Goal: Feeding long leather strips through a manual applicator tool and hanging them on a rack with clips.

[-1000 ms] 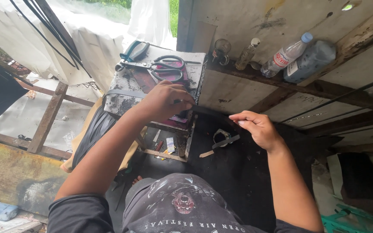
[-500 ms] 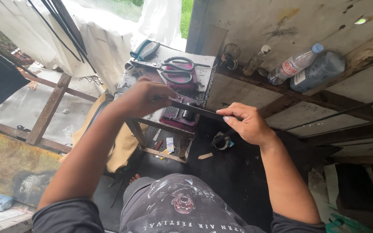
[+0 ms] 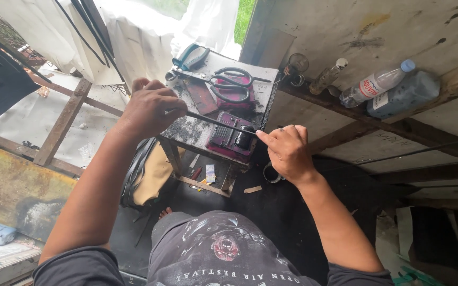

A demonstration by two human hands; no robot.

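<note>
Thin dark rod [image 3: 221, 123] stretches between both hands, held level just above the front half of a small, worn surface [image 3: 197, 132]. The left hand [image 3: 149, 108] is curled into a fist around the rod's left end, fingers pressed tight on it. The right hand [image 3: 287, 151] meets the rod's right end at the front right corner of the surface, its fingertips pinching the tip.

Beneath the rod, on the surface, sits a pink tray-like case [image 3: 231, 139] with a black cylinder [image 3: 243, 139] resting in it. Farther back on the surface lie large black-handled scissors [image 3: 223, 85], blades pointing left, over a dark red flat piece [image 3: 201, 97]. At the back left corner is a teal and black object [image 3: 191, 55], too unclear to identify.

To the right, a wooden ledge [image 3: 345, 106] on the wall carries a dark round glass item [image 3: 296, 66], a small glass bottle [image 3: 328, 77], a clear plastic bottle with a blue cap [image 3: 377, 83] lying on its side, and a larger bluish bottle [image 3: 406, 94] behind it.

Below the surface, small scraps lie on the dark floor [image 3: 282, 212]. The person wears a dark printed shirt [image 3: 223, 254].
</note>
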